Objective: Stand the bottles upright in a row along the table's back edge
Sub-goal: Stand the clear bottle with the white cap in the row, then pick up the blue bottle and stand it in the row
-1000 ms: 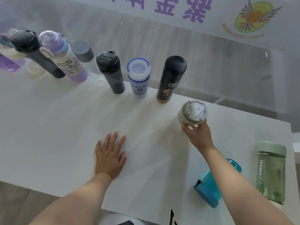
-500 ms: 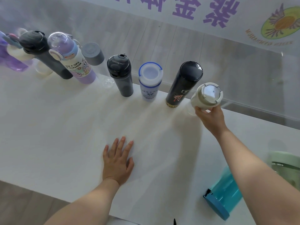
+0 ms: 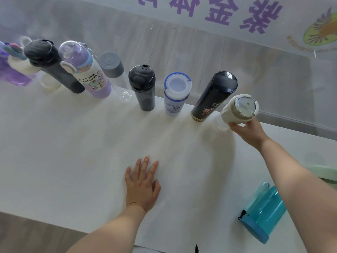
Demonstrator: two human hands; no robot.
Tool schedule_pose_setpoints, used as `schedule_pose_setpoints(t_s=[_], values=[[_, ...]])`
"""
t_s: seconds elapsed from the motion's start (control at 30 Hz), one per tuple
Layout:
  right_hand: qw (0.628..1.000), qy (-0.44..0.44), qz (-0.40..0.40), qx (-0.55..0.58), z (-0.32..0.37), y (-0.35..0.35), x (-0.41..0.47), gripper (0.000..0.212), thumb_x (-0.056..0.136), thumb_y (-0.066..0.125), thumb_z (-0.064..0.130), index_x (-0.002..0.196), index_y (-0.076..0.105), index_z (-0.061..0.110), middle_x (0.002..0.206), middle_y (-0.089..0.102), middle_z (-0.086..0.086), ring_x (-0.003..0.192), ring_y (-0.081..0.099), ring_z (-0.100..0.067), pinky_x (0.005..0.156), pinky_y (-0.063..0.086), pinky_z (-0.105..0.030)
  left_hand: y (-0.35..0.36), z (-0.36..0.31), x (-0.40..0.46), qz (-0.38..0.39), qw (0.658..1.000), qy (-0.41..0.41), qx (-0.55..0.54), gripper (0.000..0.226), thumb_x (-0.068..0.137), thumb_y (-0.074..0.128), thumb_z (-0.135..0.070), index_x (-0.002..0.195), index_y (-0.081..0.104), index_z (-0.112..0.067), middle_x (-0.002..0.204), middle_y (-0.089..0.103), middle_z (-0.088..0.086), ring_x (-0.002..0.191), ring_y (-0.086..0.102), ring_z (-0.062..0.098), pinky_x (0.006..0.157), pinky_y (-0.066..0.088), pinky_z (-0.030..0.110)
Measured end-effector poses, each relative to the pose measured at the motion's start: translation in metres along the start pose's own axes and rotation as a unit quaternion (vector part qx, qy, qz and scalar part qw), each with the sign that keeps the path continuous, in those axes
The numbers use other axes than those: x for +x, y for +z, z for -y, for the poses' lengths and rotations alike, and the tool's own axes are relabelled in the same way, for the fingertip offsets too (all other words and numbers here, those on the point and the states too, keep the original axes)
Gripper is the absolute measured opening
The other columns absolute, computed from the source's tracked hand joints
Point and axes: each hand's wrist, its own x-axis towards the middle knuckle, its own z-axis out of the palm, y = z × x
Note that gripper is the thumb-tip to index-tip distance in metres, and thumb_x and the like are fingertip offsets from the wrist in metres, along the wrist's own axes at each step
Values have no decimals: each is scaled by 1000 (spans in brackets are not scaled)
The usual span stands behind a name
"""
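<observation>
Several bottles stand upright along the white table's [image 3: 73, 152] back edge, among them a dark grey bottle [image 3: 143, 87], a white bottle with a blue rim [image 3: 176, 94] and a tall black bottle [image 3: 213, 96]. My right hand [image 3: 246, 131] grips a cream bottle with a clear lid [image 3: 238, 110] at the right end of that row, just beside the black bottle. My left hand [image 3: 143, 185] lies flat on the table with fingers spread, holding nothing. A teal bottle [image 3: 262, 212] lies on its side at the front right.
A pale green bottle [image 3: 326, 173] shows partly behind my right forearm at the right edge. A glass wall with purple lettering runs right behind the table. The left end of the row holds a lilac cartoon bottle [image 3: 87, 73] and a black bottle [image 3: 49, 63].
My right hand has carried the cream bottle from the table's middle back and rightwards to the row's right end beside the black bottle. My left hand has stayed flat on the table.
</observation>
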Motion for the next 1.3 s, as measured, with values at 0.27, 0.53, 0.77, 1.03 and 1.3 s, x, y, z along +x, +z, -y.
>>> schedule_pose_setpoints(t_s=[0.27, 0.53, 0.77, 1.03, 1.3], values=[[995, 93, -17, -33, -4, 1, -12, 70, 82, 72, 36, 141, 35, 29, 131, 53, 8, 118, 52, -14, 91, 42, -33, -2, 1, 0, 23, 1000, 0, 3, 65, 82, 39, -39, 146, 34, -32, 156, 30, 3, 144, 21, 25, 113, 13, 56], [991, 114, -34, -59, -20, 0, -102, 66, 92, 63, 24, 147, 27, 27, 128, 50, 7, 115, 49, -18, 96, 42, -33, -7, -2, -1, 33, 999, -6, 3, 64, 81, 38, -39, 145, 36, -30, 155, 33, 5, 143, 24, 26, 113, 12, 56], [988, 61, -39, -136, -53, -11, -189, 50, 94, 57, 17, 139, 38, 29, 123, 50, 15, 117, 45, -10, 98, 35, -28, -7, -3, -2, 30, 999, -16, 11, 64, 81, 35, -40, 143, 39, -27, 153, 36, 8, 141, 25, 29, 111, 13, 55], [980, 2, 1, -199, -109, -34, -241, 48, 91, 51, 3, 135, 50, 22, 132, 51, 8, 123, 41, -3, 107, 24, -17, -8, -44, -1, 19, 994, -61, -87, 72, 70, 33, -41, 129, 56, -8, 140, 48, 22, 128, 44, 41, 105, 34, 53], [925, -80, -5, -370, -161, -44, -258, 90, 52, 76, -1, 134, 47, 21, 140, 53, -9, 131, 39, -31, 108, 36, -43, 12, -155, -41, 137, 962, 96, -216, 56, 80, 44, -45, 132, 49, -24, 137, 43, -7, 132, 41, 17, 109, 16, 9]])
